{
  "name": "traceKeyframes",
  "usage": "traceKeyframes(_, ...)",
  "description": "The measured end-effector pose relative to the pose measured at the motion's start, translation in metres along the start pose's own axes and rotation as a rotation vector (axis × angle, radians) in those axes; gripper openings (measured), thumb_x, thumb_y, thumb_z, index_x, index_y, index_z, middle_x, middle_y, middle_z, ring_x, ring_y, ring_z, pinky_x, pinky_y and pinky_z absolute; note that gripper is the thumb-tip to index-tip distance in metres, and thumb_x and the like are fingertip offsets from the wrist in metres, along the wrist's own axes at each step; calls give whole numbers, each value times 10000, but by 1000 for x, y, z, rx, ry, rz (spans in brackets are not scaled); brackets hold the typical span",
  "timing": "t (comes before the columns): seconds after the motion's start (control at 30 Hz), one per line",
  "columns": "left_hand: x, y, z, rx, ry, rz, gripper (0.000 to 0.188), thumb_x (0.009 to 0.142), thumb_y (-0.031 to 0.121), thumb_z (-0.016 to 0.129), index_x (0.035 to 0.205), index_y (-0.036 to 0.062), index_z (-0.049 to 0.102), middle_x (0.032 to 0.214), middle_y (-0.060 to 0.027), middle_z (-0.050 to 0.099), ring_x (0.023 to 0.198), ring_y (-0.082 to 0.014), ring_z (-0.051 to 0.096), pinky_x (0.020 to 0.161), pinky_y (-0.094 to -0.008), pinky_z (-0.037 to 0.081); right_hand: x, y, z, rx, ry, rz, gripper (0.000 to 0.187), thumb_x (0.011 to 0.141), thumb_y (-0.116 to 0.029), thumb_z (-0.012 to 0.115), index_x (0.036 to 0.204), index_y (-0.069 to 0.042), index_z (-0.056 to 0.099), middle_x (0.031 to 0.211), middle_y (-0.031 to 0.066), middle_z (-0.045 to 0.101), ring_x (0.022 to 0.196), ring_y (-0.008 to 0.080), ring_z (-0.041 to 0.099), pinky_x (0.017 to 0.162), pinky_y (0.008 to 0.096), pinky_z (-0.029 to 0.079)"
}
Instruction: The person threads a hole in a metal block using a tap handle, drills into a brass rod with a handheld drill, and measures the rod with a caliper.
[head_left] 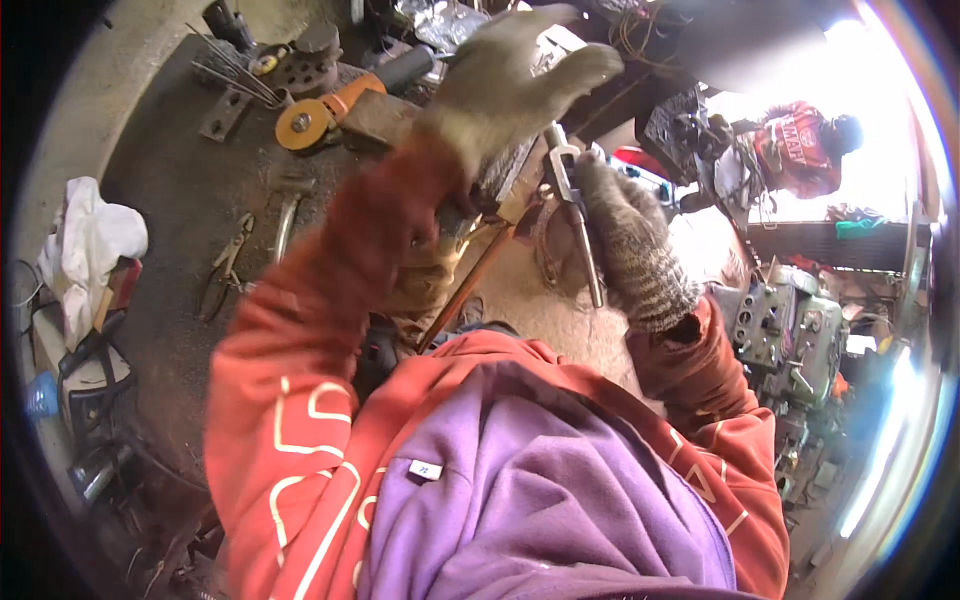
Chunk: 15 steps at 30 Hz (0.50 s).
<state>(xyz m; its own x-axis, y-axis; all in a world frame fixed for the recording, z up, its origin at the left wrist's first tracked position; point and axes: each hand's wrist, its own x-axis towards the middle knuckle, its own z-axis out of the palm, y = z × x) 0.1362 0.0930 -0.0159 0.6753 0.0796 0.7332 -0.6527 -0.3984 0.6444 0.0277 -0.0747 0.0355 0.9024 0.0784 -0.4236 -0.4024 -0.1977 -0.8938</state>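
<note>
My right hand, in a grey knitted glove, is closed at the side of a long metal tool that looks like a tap wrench. The tool has a slotted frame at its middle and straight round handles, and it tilts with its lower end toward me. My left hand, in a pale glove and blurred by motion, is raised above the bench, beyond the tool's upper end. Its thumb and fingers are spread, and nothing shows in them. Part of a vise-like metal block lies behind my left wrist.
On the dark workbench at left are an orange angle grinder, pliers and a hammer. A white cloth hangs at far left. Another person in red is at far right, beyond a greenish machine.
</note>
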Motion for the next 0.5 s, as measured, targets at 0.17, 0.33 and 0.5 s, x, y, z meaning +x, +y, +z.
traceKeyframes(0.17, -97, 104, -25, 182, -187, -255, 445, 898, 388, 695, 1163, 32, 719, 1080, -256, 717, 993, -413, 700, 855, -486, 562, 29, -60, -16, -781, -23, -1172, 362, 1034, -211, 701, 1347, -32, 669, 1105, 109, 759, 930, 210, 739, 822, 333, 589)
traceKeyframes(0.33, -111, 148, 2, 273, -193, -306, 402, 851, 317, 756, 1155, 56, 716, 1060, -228, 712, 964, -408, 693, 854, -485, 560, 97, -66, 23, -997, -588, -979, 382, 911, -425, 783, 1173, -147, 782, 1009, 132, 761, 927, 298, 735, 805, 441, 568)
traceKeyframes(0.5, -77, 138, -48, 202, -526, -453, 448, 824, 210, 789, 1234, 49, 711, 1053, -195, 736, 975, -366, 705, 897, -431, 557, 69, -67, 10, -1217, -408, -1085, 356, 1029, -501, 608, 1171, -227, 786, 839, 91, 744, 769, 308, 736, 711, 413, 564)
